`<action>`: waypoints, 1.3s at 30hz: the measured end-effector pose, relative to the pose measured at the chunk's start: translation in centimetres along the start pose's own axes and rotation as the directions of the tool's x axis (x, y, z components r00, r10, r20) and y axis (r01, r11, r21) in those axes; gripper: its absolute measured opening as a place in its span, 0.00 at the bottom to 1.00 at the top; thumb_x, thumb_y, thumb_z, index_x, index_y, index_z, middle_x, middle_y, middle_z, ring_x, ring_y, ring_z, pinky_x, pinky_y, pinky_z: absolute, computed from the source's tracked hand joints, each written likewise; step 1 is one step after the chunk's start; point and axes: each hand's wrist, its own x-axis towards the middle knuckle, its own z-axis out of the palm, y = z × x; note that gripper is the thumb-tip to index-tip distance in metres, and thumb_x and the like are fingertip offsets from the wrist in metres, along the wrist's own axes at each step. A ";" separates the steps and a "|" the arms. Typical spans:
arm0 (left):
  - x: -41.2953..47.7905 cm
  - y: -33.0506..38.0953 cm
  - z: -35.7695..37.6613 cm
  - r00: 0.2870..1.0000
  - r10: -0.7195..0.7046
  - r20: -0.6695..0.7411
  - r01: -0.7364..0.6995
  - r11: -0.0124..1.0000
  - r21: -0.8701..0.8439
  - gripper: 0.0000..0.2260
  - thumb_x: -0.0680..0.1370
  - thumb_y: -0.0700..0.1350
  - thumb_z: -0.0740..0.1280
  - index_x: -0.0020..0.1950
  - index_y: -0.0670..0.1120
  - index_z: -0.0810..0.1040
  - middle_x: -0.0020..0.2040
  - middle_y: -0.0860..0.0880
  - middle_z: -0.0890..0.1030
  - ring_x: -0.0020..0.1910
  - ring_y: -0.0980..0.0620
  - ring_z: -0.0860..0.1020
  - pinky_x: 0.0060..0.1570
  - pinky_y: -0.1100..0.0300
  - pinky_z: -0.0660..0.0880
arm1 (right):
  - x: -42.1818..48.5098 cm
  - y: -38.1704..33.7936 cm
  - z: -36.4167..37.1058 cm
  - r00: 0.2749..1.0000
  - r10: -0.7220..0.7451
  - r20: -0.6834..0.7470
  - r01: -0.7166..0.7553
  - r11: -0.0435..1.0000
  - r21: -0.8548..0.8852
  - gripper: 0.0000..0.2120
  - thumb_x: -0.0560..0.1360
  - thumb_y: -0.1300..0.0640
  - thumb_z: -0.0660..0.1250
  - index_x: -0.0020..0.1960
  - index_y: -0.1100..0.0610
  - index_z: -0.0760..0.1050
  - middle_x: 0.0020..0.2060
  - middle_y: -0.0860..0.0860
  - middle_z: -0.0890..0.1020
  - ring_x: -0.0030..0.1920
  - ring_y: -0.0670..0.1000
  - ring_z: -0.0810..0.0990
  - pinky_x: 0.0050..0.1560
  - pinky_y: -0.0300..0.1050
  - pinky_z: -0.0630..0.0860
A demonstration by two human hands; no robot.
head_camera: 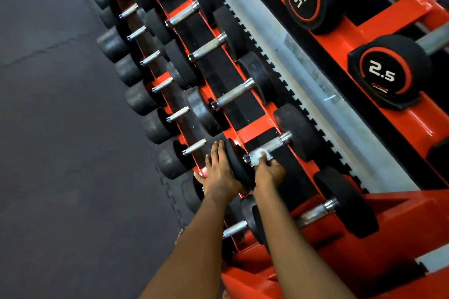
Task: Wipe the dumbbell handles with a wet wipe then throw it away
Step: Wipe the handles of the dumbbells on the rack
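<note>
A long red rack (257, 128) holds rows of black dumbbells with silver knurled handles. My right hand (268, 171) presses a white wet wipe (259, 156) round the near end of one dumbbell's handle (275, 144) on the middle shelf. My left hand (218, 172) rests flat, fingers straight, against the near black head (237, 165) of that same dumbbell. The wipe is bunched and partly hidden under my right fingers.
More dumbbells run along the shelf, such as the handle (234, 94) just beyond and the handle (315, 211) nearer me. A lower shelf row (155, 107) juts over the dark rubber floor (60, 128). Upper shelf holds a 2.5 dumbbell (386, 73).
</note>
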 end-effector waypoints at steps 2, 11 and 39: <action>-0.1 0.0 -0.1 1.000 0.005 0.012 -0.005 1.000 0.007 0.69 0.59 0.51 0.85 0.82 0.55 0.36 0.82 0.58 0.38 0.82 0.48 0.42 0.72 0.27 0.41 | 1.2 -0.5 -0.9 0.998 0.023 0.062 -0.025 0.999 0.047 0.07 0.76 0.54 0.71 0.41 0.57 0.80 0.43 0.60 0.85 0.41 0.56 0.83 0.48 0.54 0.82; -0.1 0.0 -0.3 1.000 0.000 0.013 0.000 1.000 0.010 0.69 0.59 0.51 0.85 0.81 0.55 0.36 0.82 0.59 0.38 0.82 0.49 0.42 0.72 0.27 0.42 | 2.5 2.2 -0.2 0.977 0.076 0.201 -0.071 0.997 -0.032 0.15 0.73 0.45 0.72 0.44 0.58 0.82 0.38 0.55 0.86 0.40 0.56 0.85 0.48 0.58 0.83; -0.2 0.5 -0.6 0.999 -0.002 0.032 -0.003 0.989 0.150 0.70 0.58 0.57 0.85 0.82 0.52 0.35 0.82 0.57 0.39 0.82 0.49 0.42 0.72 0.25 0.42 | 1.2 0.7 -2.2 0.981 0.045 0.186 -0.029 0.996 -0.086 0.05 0.69 0.58 0.78 0.41 0.58 0.83 0.35 0.52 0.85 0.35 0.53 0.84 0.41 0.56 0.84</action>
